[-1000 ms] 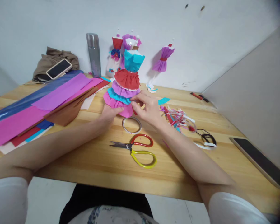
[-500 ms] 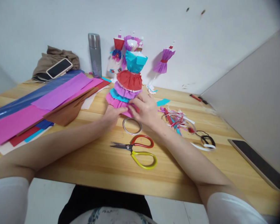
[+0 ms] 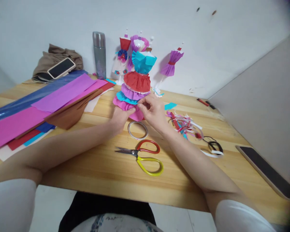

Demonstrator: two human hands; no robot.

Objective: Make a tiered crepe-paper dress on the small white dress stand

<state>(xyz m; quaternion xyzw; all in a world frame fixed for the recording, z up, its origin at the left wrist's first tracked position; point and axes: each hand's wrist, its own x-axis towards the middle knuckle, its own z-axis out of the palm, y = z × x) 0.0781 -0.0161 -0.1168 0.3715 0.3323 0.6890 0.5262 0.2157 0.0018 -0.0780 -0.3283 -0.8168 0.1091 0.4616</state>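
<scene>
In front of me stands a small dress form in a tiered crepe paper dress (image 3: 137, 80), with a blue top and red, purple, blue and pink ruffles. My left hand (image 3: 122, 118) grips the pink bottom ruffle, thumb on its front. With thumb and forefinger my right hand (image 3: 152, 111) pinches the edge of the blue ruffle on the right. Just below the hands lies a roll of thin tape (image 3: 129, 130). Nearer to me are scissors (image 3: 134, 152) with one red and one yellow handle, blades pointing left.
Crepe paper sheets (image 3: 62, 93) cover the left side; a phone (image 3: 61, 68) rests on brown cloth beside a grey flask (image 3: 100, 58). More dressed forms (image 3: 171, 62) stand along the wall. Paper scraps (image 3: 183, 122), a black cord (image 3: 216, 146) and a dark tablet-like device (image 3: 265, 169) lie right.
My right hand has shifted from the pink ruffle up to the blue ruffle's edge. My left hand stays on the pink ruffle. The view has moved slightly.
</scene>
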